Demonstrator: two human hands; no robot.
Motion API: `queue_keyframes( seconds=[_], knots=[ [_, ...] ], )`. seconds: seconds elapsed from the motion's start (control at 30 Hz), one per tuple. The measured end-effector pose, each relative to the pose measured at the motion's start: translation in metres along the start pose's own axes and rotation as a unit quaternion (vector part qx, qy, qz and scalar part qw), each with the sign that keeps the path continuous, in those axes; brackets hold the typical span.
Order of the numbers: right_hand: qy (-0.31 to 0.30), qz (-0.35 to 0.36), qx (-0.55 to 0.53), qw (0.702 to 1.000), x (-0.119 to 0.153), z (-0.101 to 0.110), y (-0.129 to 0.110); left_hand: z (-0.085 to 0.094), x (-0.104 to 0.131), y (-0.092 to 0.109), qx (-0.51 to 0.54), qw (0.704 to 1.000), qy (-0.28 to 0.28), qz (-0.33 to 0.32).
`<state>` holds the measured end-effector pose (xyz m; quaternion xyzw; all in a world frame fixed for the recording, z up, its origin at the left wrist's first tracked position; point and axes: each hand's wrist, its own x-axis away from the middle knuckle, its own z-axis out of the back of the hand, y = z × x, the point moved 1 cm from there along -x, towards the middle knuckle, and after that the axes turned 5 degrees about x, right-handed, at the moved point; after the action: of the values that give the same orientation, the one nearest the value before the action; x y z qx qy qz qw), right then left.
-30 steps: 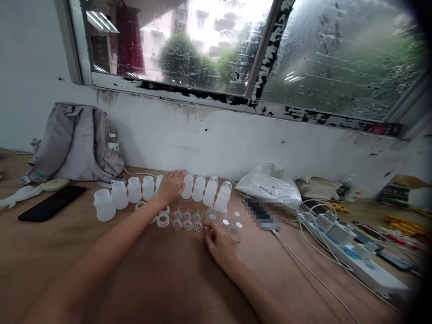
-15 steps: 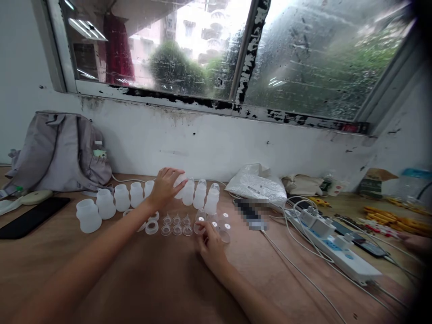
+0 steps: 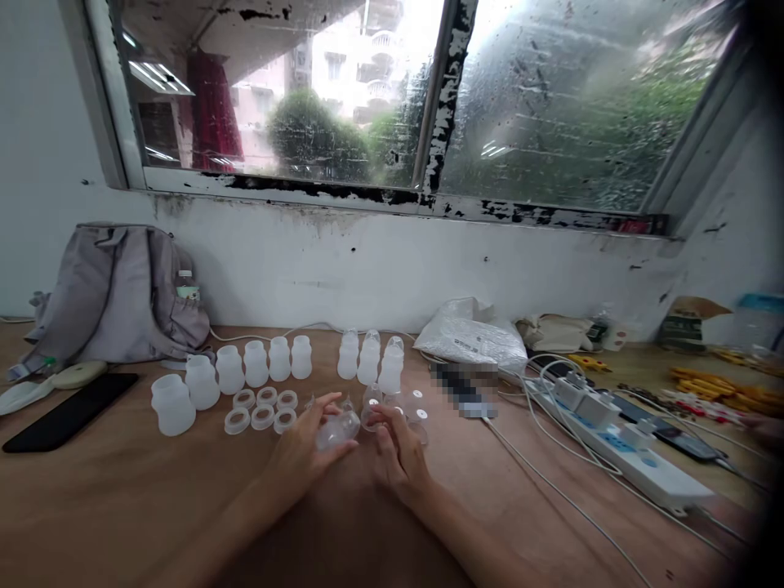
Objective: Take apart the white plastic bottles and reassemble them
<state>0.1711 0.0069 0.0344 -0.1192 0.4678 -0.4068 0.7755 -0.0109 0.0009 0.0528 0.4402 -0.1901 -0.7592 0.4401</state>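
My left hand (image 3: 309, 437) is wrapped round a translucent baby bottle (image 3: 338, 431), tilted low over the table. The fingers of my right hand (image 3: 401, 449) are curled against a clear domed cap (image 3: 371, 395) just right of that bottle. More clear caps and round pieces with white discs (image 3: 418, 394) lie beside the right fingers, partly hidden by them. Left of my left hand are several pale collar rings (image 3: 263, 417) in two rows. Clear nipples (image 3: 348, 403) show partly behind the held bottle.
Several open frosted bottles (image 3: 230, 370) stand in a curved row at left; 3 capped bottles (image 3: 369, 359) stand behind my hands. Further out are a black phone (image 3: 70, 412), a backpack (image 3: 116, 302), a white plastic bag (image 3: 471, 339) and a power strip (image 3: 661, 482) with cables.
My left hand has come down from the back row towards me, bringing a bottle and leaving a gap between the bottles. My right hand stays by the clear caps. The view has shifted slightly.
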Motion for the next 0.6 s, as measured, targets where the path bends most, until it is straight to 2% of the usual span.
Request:
queue_keyframes(
  seconds=[0.1, 0.2, 0.27, 0.33, 0.47, 0.6],
  knots=[
    [-0.062, 0.015, 0.021, 0.998, 0.000, 0.000, -0.007, -0.008, 0.005, -0.005, 0.037, 0.998, -0.035, 0.042],
    [-0.134, 0.012, 0.025, 0.991, -0.001, -0.004, -0.012, -0.011, 0.012, -0.004, 0.048, 0.997, -0.050, 0.036],
    [-0.149, -0.004, 0.034, 0.988, 0.000, -0.008, -0.013, -0.010, 0.015, -0.003, 0.029, 0.998, -0.052, 0.021],
    [-0.126, -0.024, 0.056, 0.990, 0.000, -0.012, -0.011, -0.008, 0.016, -0.003, -0.035, 0.997, -0.075, -0.003],
    [-0.065, -0.037, 0.093, 0.993, 0.000, -0.015, -0.005, -0.006, 0.015, -0.003, -0.179, 0.972, -0.148, -0.026],
    [-0.023, -0.023, 0.119, 0.992, 0.000, -0.012, -0.001, -0.006, 0.012, 0.006, -0.146, 0.972, -0.182, -0.002]
  ],
)
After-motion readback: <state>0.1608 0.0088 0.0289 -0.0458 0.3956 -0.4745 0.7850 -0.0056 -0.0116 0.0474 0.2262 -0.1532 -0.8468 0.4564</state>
